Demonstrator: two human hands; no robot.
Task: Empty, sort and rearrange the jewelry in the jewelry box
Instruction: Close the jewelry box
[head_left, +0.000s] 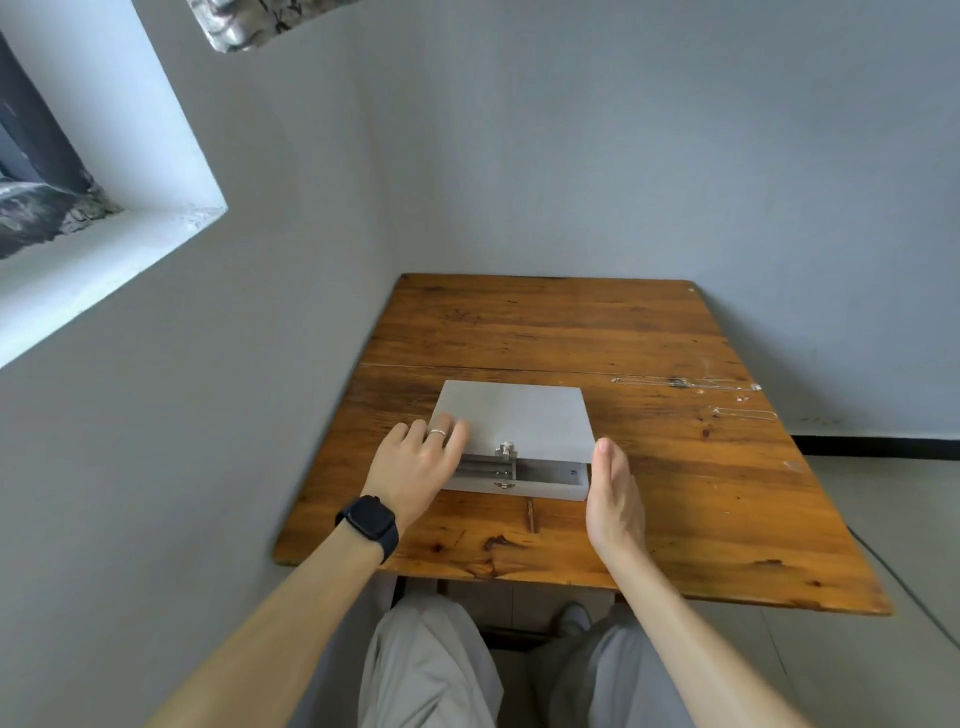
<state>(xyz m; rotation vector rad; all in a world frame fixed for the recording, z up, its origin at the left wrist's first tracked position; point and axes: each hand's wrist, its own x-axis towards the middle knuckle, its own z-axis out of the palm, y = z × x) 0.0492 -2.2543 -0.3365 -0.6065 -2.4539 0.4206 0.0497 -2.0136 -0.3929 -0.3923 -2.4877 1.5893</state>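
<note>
Left hand (421, 457) flat on lid (514, 415) — right hand (613, 488) edge-on

The jewelry box (511, 415) is plain pale grey with a silver clasp (506, 451); the worktop (571, 327) is orange-brown wood streaked with dark grain and knots. The chains (680, 383) and ring (437, 432) are silver, the watch (370, 522) black, the trousers (426, 670) light grey, the wall (623, 156) pale blue-grey.
</note>
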